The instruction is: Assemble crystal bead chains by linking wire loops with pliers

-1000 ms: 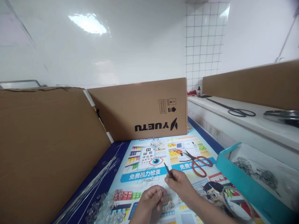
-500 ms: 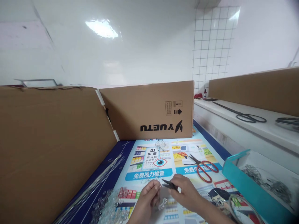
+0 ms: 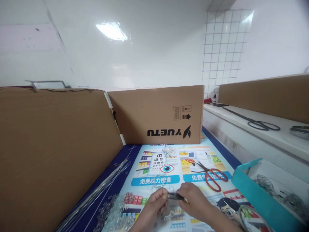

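My right hand (image 3: 193,198) is closed on a pair of dark long-nosed pliers (image 3: 175,196). Their jaws point left and meet the fingertips of my left hand (image 3: 155,204). Thumb and forefinger of that hand are pinched together on a thin beaded wire, mostly hidden by the fingers. Clear beads (image 3: 169,216) show just below, between the two hands. Left of my left hand lies a heap of clear beads (image 3: 118,212). Ahead of the hands, more clear beads on thin wire (image 3: 158,183) rest on the printed mat (image 3: 137,167).
Red-handled scissors (image 3: 212,177) lie to the right. A teal box (image 3: 263,196) holds wire pieces (image 3: 289,199). Straight wires (image 3: 96,193) lie along the left. Cardboard panels (image 3: 156,112) stand behind and left. Large black scissors (image 3: 258,124) lie on the white ledge.
The pliers have moved left, up against my left fingertips, and their jaws have come closer together. The whole view has shifted slightly.
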Motion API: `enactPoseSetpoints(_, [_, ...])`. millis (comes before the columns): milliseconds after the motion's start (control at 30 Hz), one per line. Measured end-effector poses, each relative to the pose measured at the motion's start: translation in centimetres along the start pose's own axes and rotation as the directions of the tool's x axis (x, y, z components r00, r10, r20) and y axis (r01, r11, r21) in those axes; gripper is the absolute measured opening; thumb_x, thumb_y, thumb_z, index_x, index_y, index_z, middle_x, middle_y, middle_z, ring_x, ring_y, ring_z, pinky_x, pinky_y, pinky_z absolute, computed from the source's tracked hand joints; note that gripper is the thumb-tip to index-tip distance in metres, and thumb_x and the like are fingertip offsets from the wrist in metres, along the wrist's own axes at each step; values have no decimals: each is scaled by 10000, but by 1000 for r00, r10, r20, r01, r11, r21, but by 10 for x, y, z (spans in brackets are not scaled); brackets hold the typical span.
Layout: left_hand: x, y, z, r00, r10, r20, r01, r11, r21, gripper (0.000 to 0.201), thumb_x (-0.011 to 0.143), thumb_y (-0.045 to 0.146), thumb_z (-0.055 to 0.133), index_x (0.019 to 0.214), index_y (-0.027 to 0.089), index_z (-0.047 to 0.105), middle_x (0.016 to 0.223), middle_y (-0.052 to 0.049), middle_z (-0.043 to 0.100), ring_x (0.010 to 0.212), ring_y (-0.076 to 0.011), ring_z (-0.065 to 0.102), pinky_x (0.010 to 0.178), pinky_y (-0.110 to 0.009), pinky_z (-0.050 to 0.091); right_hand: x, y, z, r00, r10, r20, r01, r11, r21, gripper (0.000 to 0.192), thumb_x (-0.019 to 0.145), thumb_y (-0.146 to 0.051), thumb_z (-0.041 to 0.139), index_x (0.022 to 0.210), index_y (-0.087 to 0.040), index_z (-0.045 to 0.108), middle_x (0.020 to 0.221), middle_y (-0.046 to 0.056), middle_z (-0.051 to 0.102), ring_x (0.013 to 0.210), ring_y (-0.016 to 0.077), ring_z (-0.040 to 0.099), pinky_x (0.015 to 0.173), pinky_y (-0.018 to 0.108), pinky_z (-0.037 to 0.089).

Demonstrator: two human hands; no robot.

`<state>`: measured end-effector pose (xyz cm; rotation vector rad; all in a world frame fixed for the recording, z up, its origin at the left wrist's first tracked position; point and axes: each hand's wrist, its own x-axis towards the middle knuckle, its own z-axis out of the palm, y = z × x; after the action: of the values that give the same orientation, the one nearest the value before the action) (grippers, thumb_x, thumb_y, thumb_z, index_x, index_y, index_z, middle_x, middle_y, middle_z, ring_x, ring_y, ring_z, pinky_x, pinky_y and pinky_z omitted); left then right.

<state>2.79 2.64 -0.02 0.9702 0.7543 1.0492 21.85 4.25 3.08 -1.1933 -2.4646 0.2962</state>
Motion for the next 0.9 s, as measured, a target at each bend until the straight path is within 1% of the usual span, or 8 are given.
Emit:
enactPoseSetpoints(133, [1,-1,-2,1000,-13,2,13,999,40,296,778,443,613,719,166,524,512,68,388,447,-66,289,464,-202,213,-1,3,0,1000,1,10,0,998,-56,73,735,-167,503,752,-197,567,766,24,568,766,175,494,704,270,339])
enactPoseSetpoints(333, [5,-4,-6,1000,-13,-8,14,994,110,360,740,511,624,691,173,511,482,75,383,434,-71,295,455,-201,218,-1,3,0,1000,9,28,-5,993,-120,89,743,-177,496,770,-199,578,773,31,572,764,185,493,692,285,335])
enactPoseSetpoints(533, [8,-10,-9,999,9,-37,-3,987,162,343,764,495,605,702,174,503,495,81,376,427,-66,294,452,-203,210,-2,3,5,999,29,32,-23,988,-154,101,761,-181,485,793,-196,580,795,36,577,788,190,497,711,293,335])
enactPoseSetpoints(733, [12,-16,-17,1000,7,-16,-4,982,190,347,775,501,588,697,176,493,479,79,378,420,-68,289,445,-215,190,-2,4,8,998,31,46,-23,986,-165,101,772,-194,479,798,-200,576,794,28,577,781,182,503,706,287,335])
enactPoseSetpoints(900, [10,-16,-18,1000,-4,2,3,980,198,343,786,491,580,697,171,495,495,75,376,424,-64,281,444,-217,173,-3,5,8,998,25,56,-15,985,-172,97,785,-220,477,791,-202,572,790,25,579,772,179,509,677,281,328])
